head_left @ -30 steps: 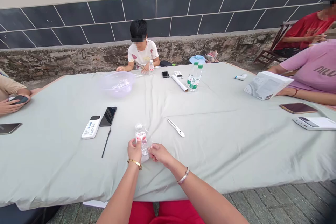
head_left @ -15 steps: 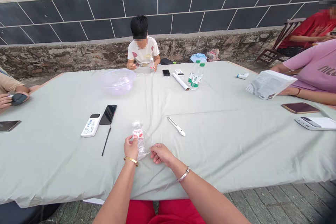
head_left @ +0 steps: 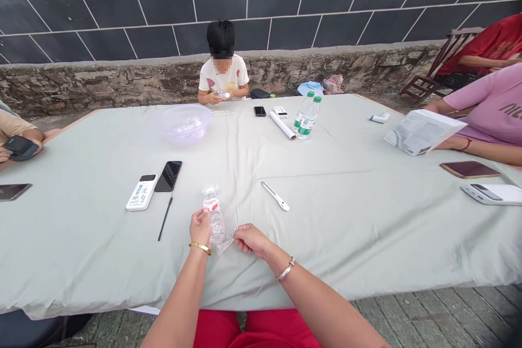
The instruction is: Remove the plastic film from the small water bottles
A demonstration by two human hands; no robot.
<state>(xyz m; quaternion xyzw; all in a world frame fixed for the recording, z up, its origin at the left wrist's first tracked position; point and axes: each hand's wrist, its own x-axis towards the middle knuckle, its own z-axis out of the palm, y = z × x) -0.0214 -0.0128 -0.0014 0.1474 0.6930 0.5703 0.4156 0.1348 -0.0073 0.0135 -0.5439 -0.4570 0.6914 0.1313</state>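
Holding the bottle [head_left: 211, 205] in the left fingers [head_left: 197, 221], near side of the worktop [head_left: 326, 217] — and pinching a loose bit of wrap [head_left: 225, 242] in the right fingers [head_left: 242, 235], just beside the bottle. Gripping it farther left than a second ago, so stretching the wrap wider — probably still midway through handling it.

Bright, diffuse daylight lies evenly over the pale grey-green cloth [head_left: 346, 223] before me, softly shading its folds. White glints break up the clear plastic bottle [head_left: 216, 218] in my left hand [head_left: 200, 227]. Wide-angle stretch pulls at the frame's sides, and its lower right corner goes dim and blurred.
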